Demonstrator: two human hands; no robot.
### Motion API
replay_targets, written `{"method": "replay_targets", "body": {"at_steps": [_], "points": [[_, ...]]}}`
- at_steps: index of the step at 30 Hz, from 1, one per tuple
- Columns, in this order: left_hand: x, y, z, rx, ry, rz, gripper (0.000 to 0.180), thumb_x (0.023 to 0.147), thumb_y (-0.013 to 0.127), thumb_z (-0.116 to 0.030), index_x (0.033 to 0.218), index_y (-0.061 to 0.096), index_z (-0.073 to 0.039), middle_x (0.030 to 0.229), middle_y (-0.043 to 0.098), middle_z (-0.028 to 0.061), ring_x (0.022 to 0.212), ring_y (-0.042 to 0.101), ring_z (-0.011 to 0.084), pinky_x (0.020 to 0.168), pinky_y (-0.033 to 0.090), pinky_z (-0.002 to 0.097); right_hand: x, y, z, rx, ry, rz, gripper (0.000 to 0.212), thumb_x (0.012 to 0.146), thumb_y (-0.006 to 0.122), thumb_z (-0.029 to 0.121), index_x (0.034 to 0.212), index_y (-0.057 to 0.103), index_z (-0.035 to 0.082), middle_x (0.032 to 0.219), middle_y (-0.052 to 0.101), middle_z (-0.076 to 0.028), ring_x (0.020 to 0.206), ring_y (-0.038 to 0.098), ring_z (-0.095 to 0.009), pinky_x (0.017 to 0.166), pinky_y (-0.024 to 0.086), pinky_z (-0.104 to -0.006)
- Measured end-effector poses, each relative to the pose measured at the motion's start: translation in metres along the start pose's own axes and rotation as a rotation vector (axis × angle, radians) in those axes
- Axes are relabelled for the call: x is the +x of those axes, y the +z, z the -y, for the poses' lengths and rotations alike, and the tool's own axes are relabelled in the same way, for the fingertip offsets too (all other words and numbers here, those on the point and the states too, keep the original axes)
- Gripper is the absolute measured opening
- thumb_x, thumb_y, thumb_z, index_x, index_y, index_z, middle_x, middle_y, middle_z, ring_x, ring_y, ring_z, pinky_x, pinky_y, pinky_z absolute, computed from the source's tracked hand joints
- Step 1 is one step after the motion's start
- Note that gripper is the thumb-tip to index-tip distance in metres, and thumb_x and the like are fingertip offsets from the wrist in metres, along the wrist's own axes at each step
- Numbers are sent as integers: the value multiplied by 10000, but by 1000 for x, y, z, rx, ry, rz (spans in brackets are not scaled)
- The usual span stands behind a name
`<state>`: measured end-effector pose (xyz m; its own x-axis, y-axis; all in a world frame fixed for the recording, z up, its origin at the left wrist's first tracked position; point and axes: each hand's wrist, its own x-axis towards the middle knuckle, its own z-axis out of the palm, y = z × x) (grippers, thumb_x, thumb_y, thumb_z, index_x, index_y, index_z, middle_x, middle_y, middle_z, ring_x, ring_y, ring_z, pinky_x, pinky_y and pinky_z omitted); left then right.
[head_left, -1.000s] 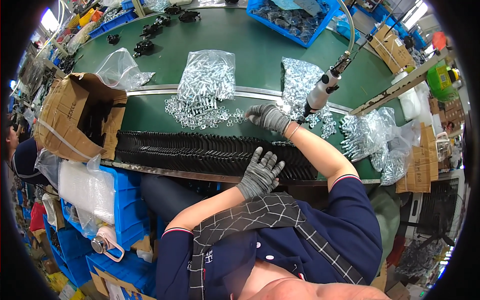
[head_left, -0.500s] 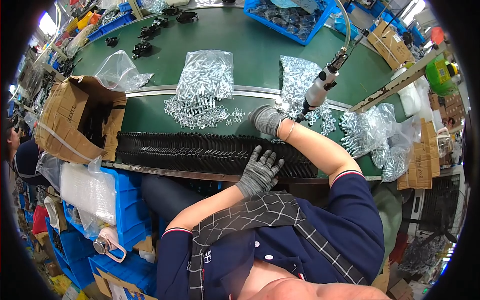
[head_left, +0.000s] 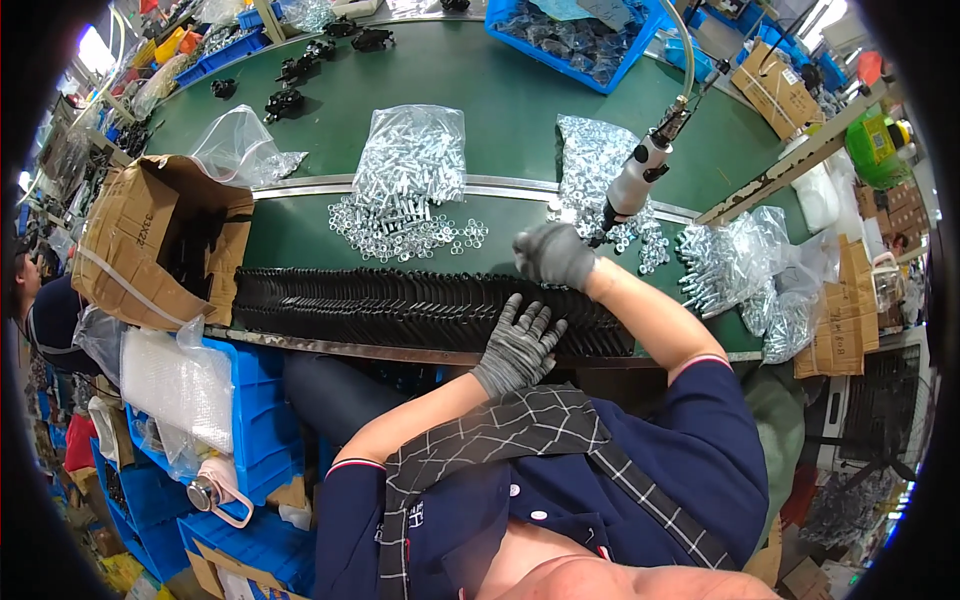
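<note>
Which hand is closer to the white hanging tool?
Right. The right hand is just below and beside the white hanging tool, not touching it. The left hand rests lower, on the row of black parts.

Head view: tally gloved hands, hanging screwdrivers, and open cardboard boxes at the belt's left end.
Gloved hands: 2 (left hand, right hand)
hanging screwdriver: 1
open cardboard box: 1
Total: 4

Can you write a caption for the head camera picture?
Gloved left hand rests on a row of black parts; gloved right hand hovers near loose silver screws.
</note>
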<state>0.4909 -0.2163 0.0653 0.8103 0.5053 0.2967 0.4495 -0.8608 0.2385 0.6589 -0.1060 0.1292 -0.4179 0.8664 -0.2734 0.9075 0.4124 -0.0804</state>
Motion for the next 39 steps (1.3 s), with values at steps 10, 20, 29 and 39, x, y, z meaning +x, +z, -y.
{"method": "replay_targets", "body": {"at_steps": [10, 20, 29, 39], "points": [[6, 6, 17, -37, 21, -8, 633, 787, 612, -393, 1344, 551, -99, 1361, 523, 223, 1316, 450, 371, 1159, 168, 594, -42, 29, 4, 30, -347, -626, 188, 820, 630, 267, 902, 661, 101, 865, 645, -80, 889, 629, -282, 977, 450, -439], [7, 6, 15, -57, 14, -10, 633, 765, 630, -369, 1332, 561, -95, 1337, 540, 214, 1305, 461, 374, 1156, 183, 592, -38, 42, 9, -187, -173, -476, 251, 850, 606, 302, 954, 654, 79, 916, 633, -94, 975, 606, -283, 1091, 313, -522], [5, 4, 11, -78, 7, -19, 622, 748, 651, -361, 1305, 587, -92, 1333, 547, 205, 1299, 467, 374, 1154, 190, 591, -44, 28, 19, -146, -76, -316, 298, 836, 618, 307, 1004, 632, 62, 1012, 624, -126, 1028, 587, -299, 1112, 263, -547], [1, 2, 15, -73, 22, -27, 636, 733, 672, -367, 1298, 592, -86, 1347, 536, 205, 1311, 452, 374, 1147, 194, 604, -39, 32, 22, -193, -57, -271, 405, 894, 560, 388, 1107, 642, 53, 1166, 625, -117, 1192, 537, -288, 1137, 197, -568]]}}
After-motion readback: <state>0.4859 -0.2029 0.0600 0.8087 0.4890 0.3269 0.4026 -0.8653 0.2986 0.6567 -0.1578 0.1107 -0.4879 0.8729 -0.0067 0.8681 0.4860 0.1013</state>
